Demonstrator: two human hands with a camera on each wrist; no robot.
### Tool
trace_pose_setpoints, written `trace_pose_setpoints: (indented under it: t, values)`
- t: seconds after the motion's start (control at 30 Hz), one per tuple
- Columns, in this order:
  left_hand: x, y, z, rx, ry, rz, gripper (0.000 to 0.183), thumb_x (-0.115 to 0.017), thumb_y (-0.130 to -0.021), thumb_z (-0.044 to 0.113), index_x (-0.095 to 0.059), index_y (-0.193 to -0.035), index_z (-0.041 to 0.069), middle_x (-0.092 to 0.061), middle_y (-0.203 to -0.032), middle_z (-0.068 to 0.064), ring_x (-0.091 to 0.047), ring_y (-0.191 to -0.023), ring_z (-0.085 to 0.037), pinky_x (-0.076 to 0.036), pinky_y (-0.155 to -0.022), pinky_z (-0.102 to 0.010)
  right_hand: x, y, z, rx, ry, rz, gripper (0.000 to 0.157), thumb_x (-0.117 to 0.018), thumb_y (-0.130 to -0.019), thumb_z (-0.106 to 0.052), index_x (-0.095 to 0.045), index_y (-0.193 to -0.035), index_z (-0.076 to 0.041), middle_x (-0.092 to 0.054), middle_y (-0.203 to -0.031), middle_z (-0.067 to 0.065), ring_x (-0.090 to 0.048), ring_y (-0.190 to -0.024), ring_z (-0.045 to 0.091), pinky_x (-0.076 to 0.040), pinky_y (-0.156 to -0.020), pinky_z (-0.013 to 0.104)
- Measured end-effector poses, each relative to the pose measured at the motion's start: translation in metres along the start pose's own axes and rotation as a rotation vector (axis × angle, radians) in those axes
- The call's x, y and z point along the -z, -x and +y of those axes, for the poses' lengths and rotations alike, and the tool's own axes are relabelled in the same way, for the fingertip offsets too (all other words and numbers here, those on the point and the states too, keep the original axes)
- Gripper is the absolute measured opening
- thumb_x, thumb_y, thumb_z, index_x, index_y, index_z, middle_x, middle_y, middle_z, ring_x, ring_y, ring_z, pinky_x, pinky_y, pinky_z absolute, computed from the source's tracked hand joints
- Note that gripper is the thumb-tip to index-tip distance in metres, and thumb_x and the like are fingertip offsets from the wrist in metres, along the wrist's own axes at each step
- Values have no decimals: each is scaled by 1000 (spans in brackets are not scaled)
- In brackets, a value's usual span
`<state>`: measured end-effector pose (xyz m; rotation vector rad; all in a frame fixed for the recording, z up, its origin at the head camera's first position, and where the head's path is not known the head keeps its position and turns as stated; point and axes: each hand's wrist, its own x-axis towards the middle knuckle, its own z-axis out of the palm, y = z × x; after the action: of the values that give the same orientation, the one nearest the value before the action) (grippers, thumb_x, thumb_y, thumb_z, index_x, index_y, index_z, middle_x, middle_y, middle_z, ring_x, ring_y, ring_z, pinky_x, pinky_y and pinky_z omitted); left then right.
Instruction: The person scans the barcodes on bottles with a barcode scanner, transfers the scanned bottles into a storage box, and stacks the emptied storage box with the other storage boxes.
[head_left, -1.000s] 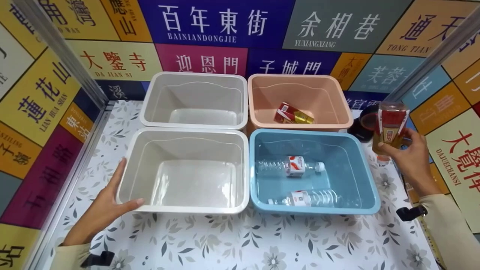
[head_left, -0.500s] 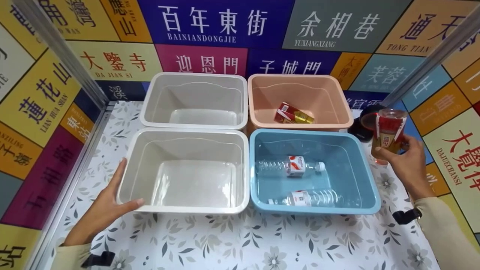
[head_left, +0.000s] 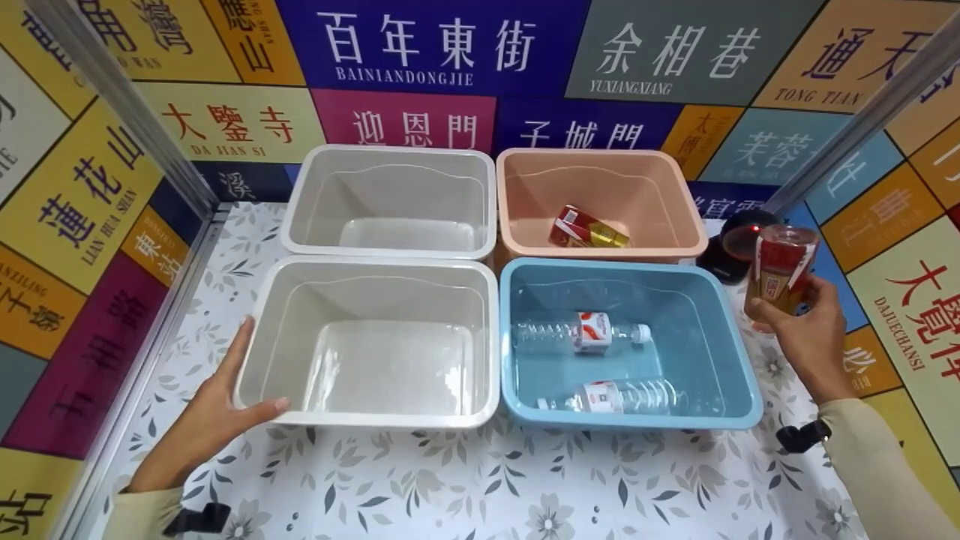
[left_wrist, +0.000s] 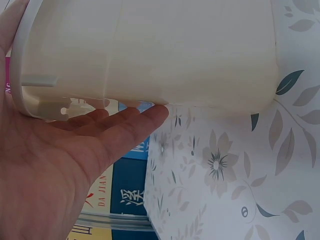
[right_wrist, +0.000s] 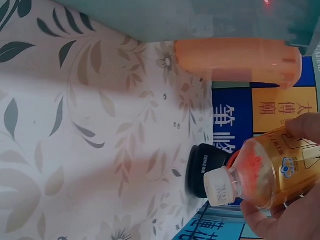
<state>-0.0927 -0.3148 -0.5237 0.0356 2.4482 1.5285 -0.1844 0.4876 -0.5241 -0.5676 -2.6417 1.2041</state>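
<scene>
Counter (head_left: 450,487) carries the blue bin (head_left: 637,420); white bin (head_left: 390,367) left of it. Left hand (head_left: 225,401), fingers extended, touches the white bin. Right hand (head_left: 814,334), right of the blue bin, grips bottle (head_left: 780,270), cap down.

The left hand (head_left: 217,409) rests at the near left corner of the near white bin (head_left: 375,418), thumb over its rim. The right hand (head_left: 814,334) grips a red-and-gold bottle (head_left: 784,262) near a black device (head_left: 722,264), right of the blue bin (head_left: 701,322), where two clear bottles (head_left: 592,332) lie. Behind it, the peach bin (head_left: 592,176) holds a red-and-gold package (head_left: 587,229) and stands beside the far white bin (head_left: 394,187). All four are on a flowered worktop (head_left: 420,484).
</scene>
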Motion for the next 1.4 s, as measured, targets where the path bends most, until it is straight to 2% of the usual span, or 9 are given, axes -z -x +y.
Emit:
trace_pose_setpoints:
  t: [0.17,0.37,0.5,0.67,0.83,1.03,1.4]
  values:
    - [0,0,-1,6,-7,-1,124,-85,-97,22,9,-173,50,6,-185,-6,-25,-157,-48,-30,-118,-79,-2,1,8,-11,-29,12,90,-75,-104,-48,-23,-173,-22,-38,-174,15,-41,-152,35,-34,-130,52]
    - [-1,0,-1,16,8,0,124,-84,-98,22,11,-175,45,3,-185,-12,-36,-150,-47,-41,-114,-71,-3,-1,16,-13,-27,62,90,-75,-103,-49,-22,-172,-24,-35,-176,8,-38,-158,33,-30,-131,48]
    - [0,1,-1,26,8,-4,124,-83,-98,23,12,-175,44,1,-185,-13,-37,-149,-48,-42,-113,-71,-3,-3,21,-17,-32,86,90,-77,-103,-49,-24,-171,-25,-35,-176,6,-39,-158,32,-30,-131,46]
    - [0,0,-1,38,-2,-11,124,-83,-98,25,13,-173,47,4,-185,-12,-33,-152,-49,-37,-115,-78,-3,-4,26,-18,-38,124,87,-77,-103,-48,-26,-171,-28,-35,-177,1,-38,-159,27,-29,-131,44]
    - [1,0,-1,26,-5,-9,124,-84,-97,24,11,-173,51,8,-185,-5,-21,-160,-49,-26,-118,-83,-4,-4,30,44,-10,171,83,-77,-104,-42,-28,-170,-27,-36,-175,1,-38,-161,25,-29,-131,43]
    - [2,1,-1,8,7,-11,123,-84,-97,21,7,-172,54,9,-184,-1,-11,-164,-47,-20,-121,-83,-4,-5,37,108,24,204,81,-77,-105,-37,-29,-169,-25,-37,-173,4,-38,-160,27,-29,-131,45]
    - [2,0,0,11,19,-9,124,-85,-96,20,6,-173,53,10,-184,0,-7,-165,-47,-15,-121,-84,-9,-8,47,143,87,270,80,-76,-104,-36,-29,-168,-21,-36,-171,10,-38,-159,29,-29,-131,46]
